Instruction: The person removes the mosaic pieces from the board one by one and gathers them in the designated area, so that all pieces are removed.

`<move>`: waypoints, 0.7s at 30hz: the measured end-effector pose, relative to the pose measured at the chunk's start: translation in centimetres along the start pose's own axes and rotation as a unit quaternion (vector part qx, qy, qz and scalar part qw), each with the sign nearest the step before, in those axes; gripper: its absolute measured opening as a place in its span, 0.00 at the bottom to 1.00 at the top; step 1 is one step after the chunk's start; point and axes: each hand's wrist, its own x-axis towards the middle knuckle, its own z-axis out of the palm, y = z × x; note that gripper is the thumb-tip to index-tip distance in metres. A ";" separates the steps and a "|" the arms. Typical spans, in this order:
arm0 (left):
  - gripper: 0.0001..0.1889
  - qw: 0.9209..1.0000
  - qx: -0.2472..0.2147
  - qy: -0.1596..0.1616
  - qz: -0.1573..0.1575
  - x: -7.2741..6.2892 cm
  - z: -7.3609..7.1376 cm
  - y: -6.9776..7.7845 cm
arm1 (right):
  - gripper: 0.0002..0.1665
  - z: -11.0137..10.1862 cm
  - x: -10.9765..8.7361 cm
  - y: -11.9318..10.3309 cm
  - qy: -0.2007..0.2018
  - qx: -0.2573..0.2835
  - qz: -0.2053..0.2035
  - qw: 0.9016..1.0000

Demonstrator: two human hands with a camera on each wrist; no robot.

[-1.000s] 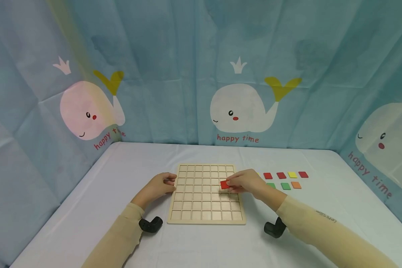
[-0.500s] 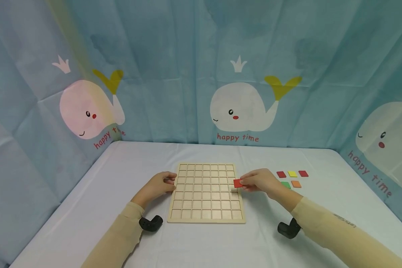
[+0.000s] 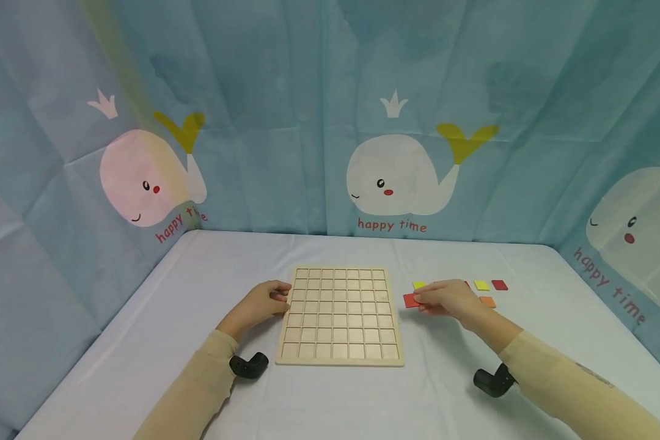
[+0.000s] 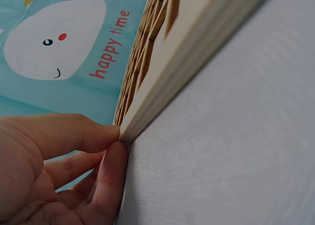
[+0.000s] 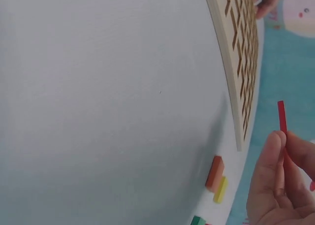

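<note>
My right hand point(image 3: 445, 298) pinches a flat red square tile point(image 3: 410, 300) between thumb and fingers, just past the right edge of the wooden grid board point(image 3: 338, 362). In the right wrist view the red tile point(image 5: 281, 115) is seen edge-on, standing up from the fingertips, apart from the table. My left hand point(image 3: 258, 307) rests at the board's left edge. Its thumb and fingers point(image 4: 110, 171) touch the board's side in the left wrist view, loosely bent and not wrapped round it. All visible squares of the grid are bare wood.
Loose tiles lie right of the board: a yellow tile point(image 3: 418, 285), another yellow tile point(image 3: 481, 285), a dark red tile point(image 3: 499, 285) and an orange tile point(image 3: 487, 302). My right hand partly covers others. A whale-print curtain point(image 3: 253, 183) hangs behind the white table point(image 3: 242, 250).
My right hand has moved right with the red tile, from over the board's right part to beyond its right edge. The left hand stays at the board's left edge.
</note>
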 end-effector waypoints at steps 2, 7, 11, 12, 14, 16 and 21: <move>0.27 1.000 -0.002 0.000 0.000 0.0 0.0 0.0 | 0.26 -0.4 -0.1 0.2 0.000 0.013 0.000 1.000; 0.27 1.000 -0.005 0.002 -0.003 0.0 0.0 0.1 | 0.28 -1.5 -0.1 1.0 0.002 0.033 -0.001 0.999; 0.27 1.000 -0.004 0.002 -0.002 0.0 0.1 0.0 | 0.31 -2.4 -0.3 1.6 0.017 0.024 0.016 0.999; 0.27 1.000 -0.005 0.002 -0.001 0.0 0.1 0.0 | 0.32 -2.6 -0.3 1.7 0.020 0.020 0.019 0.999; 0.27 1.000 -0.006 0.003 -0.001 -0.1 0.1 0.0 | 0.33 -3.0 -0.4 1.9 0.022 0.018 0.023 0.999; 0.27 1.000 -0.008 0.004 0.000 -0.1 0.1 0.1 | 0.33 -3.4 -0.6 2.0 0.022 0.023 0.023 0.999; 0.27 1.000 -0.007 0.007 -0.002 -0.1 0.1 0.1 | 0.32 -4.3 -0.8 2.5 0.017 0.033 0.021 0.999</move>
